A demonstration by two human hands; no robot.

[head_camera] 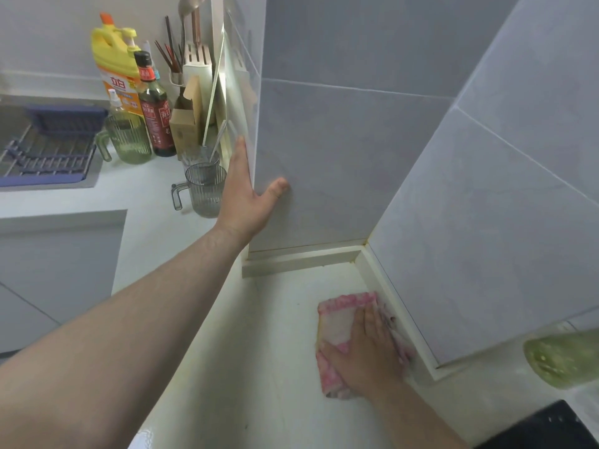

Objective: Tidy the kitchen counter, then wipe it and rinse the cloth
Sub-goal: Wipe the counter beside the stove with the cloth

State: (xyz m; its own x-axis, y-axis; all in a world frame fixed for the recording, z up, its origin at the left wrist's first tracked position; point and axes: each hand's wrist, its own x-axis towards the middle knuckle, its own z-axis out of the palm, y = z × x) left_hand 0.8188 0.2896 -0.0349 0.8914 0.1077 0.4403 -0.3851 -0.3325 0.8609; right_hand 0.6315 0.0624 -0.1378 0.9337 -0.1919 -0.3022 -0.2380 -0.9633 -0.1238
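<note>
A pink and white cloth lies flat on the white counter, in the corner beside the tiled wall's base strip. My right hand presses palm-down on the cloth, fingers spread over it. My left hand rests open against the outer corner of a grey tiled wall column, thumb on one face and fingers on the other, holding nothing.
Behind the left hand stand a grey ribbed mug, a green ribbed mug, a dark sauce bottle, a yellow detergent jug, a knife block and chopsticks. A sink with a blue rack is far left. A green object and black stovetop sit lower right.
</note>
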